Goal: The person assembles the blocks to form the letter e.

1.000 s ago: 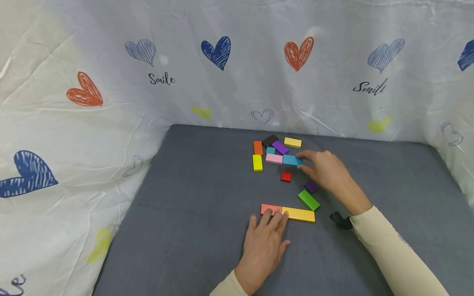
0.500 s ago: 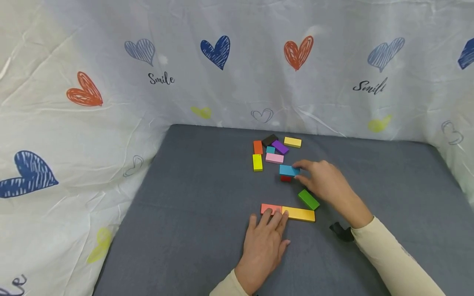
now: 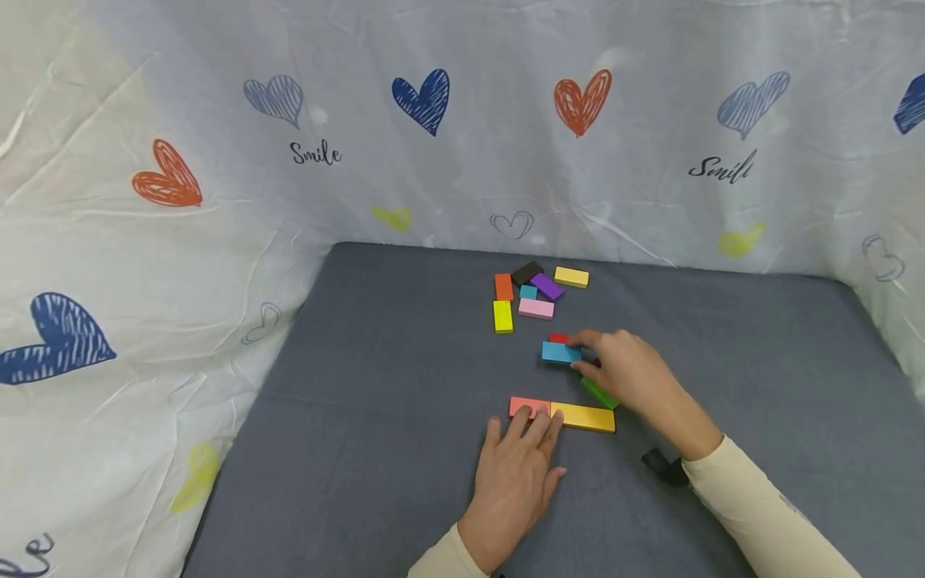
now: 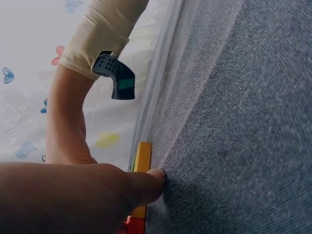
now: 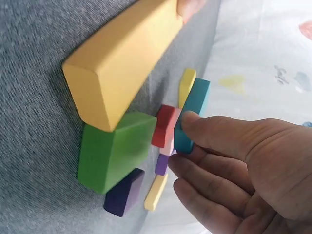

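Observation:
My right hand (image 3: 632,377) pinches a blue block (image 3: 559,352) between thumb and fingers, held close over the table. In the head view that block partly covers a small red block (image 3: 558,338). Below the right hand lies a green block (image 3: 599,393), with a dark purple block (image 5: 124,193) beside it in the right wrist view. My left hand (image 3: 515,482) rests its fingertips, fingers extended, on a coral block (image 3: 529,407) and the near end of a long orange-yellow block (image 3: 582,417). Those two blocks lie end to end in a row.
At the back lie a yellow block (image 3: 503,317), an orange block (image 3: 503,286), a black block (image 3: 527,273), a purple block (image 3: 547,286), a pink block (image 3: 536,308), a small blue block (image 3: 528,292) and a pale yellow block (image 3: 572,278). A patterned cloth (image 3: 462,185) hangs behind the table.
My right hand has lifted the blue block away from beside the pink block and carried it toward me, past the red block. The left hand has stayed on the coral and orange-yellow blocks.

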{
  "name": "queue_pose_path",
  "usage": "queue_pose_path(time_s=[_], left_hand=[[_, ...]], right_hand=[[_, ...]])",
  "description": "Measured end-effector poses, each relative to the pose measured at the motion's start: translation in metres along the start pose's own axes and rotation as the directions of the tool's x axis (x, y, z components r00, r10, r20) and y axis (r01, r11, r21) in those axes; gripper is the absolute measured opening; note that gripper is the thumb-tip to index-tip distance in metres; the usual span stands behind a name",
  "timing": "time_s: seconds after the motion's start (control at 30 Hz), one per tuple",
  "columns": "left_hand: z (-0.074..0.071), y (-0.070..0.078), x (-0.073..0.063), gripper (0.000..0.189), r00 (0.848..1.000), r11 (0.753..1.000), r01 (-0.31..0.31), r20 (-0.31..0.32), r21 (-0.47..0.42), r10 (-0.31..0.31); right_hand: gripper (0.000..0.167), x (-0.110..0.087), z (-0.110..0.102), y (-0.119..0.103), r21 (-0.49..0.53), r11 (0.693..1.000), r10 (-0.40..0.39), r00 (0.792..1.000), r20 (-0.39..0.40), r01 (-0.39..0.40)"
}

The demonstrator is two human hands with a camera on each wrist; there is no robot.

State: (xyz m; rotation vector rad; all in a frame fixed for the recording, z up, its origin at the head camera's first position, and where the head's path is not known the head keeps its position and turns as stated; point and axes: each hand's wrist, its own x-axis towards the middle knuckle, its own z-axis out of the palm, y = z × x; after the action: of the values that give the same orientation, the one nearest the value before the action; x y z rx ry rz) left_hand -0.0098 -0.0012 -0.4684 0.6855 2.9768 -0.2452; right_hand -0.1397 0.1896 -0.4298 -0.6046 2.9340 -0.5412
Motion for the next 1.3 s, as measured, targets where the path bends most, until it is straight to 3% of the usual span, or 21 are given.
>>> queue_pose_path(time_s=[0.93, 1.3], left_hand=[[0.001, 0.000, 0.000, 0.076, 1.000, 1.000, -0.007, -0.006, -0.010, 0.007], [0.000, 0.000, 0.000, 0.076, 1.000, 1.000, 0.000, 0.006, -0.008, 0.000]], right_hand=[[0.040, -0.001, 0.018, -0.003, -0.060, 0.998, 0.027, 0.998, 0.063, -0.023], [0.041, -0.003, 0.019, -0.004, -0.090, 0.996, 0.004, 0.997, 0.076, 0.003]])
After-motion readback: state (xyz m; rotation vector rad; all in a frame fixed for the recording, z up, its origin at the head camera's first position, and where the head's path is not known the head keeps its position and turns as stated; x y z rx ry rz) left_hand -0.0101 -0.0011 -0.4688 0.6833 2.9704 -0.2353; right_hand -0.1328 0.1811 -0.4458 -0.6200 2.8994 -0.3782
